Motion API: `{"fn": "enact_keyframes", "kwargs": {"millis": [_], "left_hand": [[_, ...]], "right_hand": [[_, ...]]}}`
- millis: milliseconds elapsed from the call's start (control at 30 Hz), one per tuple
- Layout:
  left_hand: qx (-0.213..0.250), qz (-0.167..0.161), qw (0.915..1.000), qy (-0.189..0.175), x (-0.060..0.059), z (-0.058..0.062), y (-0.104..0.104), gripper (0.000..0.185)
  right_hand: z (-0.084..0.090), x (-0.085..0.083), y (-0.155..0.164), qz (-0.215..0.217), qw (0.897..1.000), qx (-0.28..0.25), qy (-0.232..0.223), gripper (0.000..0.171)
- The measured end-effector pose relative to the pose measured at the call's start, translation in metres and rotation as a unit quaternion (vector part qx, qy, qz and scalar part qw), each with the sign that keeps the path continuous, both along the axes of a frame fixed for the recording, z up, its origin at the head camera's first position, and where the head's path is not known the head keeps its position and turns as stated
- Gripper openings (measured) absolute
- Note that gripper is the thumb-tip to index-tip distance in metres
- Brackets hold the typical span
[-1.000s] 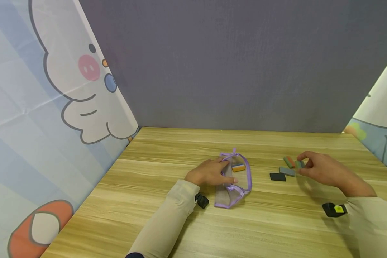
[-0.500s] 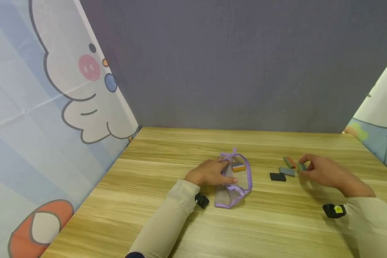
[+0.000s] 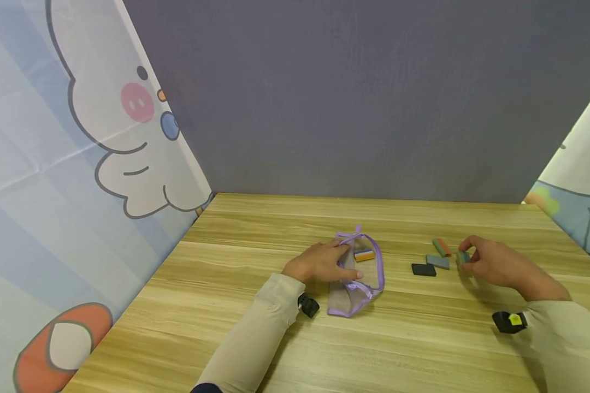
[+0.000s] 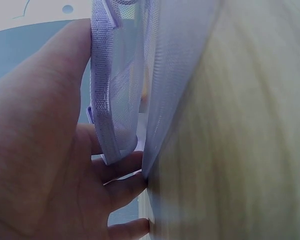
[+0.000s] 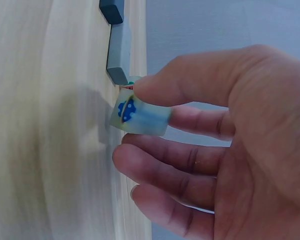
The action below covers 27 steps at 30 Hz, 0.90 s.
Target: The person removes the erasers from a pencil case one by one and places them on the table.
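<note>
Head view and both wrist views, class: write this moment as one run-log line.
left hand: holds mesh pouch open | right hand: pinches small eraser | table: grey eraser, black eraser loose

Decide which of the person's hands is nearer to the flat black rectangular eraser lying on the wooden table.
Right. The right hand is just right of the flat black rectangular eraser, pinching a small pale eraser; the left hand grips the purple-trimmed mesh pouch farther left.

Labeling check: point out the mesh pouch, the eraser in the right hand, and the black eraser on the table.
mesh pouch (image 3: 355,297), head view, on the grey mesh near its lower end.
eraser (image 5: 140,117), right wrist view, on its printed face between thumb and fingers.
black eraser (image 3: 423,269), head view, on its top face.
</note>
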<state>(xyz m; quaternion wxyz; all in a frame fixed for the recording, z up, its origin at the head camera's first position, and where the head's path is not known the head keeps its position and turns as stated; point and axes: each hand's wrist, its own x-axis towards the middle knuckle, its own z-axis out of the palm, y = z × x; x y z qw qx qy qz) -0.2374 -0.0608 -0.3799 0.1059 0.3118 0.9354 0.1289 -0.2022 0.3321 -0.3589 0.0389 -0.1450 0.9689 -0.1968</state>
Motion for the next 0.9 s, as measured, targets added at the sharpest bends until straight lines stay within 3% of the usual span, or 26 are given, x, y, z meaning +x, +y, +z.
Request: {"fn": "enact_keyframes", "kwargs": {"millis": [467,900], "left_hand": [[0.006,0.010,0.9999,-0.010,-0.0003,-0.0067,-0.0001,0.096],[0.007,0.011,0.9999,-0.009,0.0002,-0.0041,-0.0010,0.095]], "right_hand": [[-0.0009,0.0024,0.0017,-0.006,1.000,-0.010,-0.024,0.043],[0.0003,0.0030,0.0031,-0.006,0.999,-0.017,-0.035,0.044]]}}
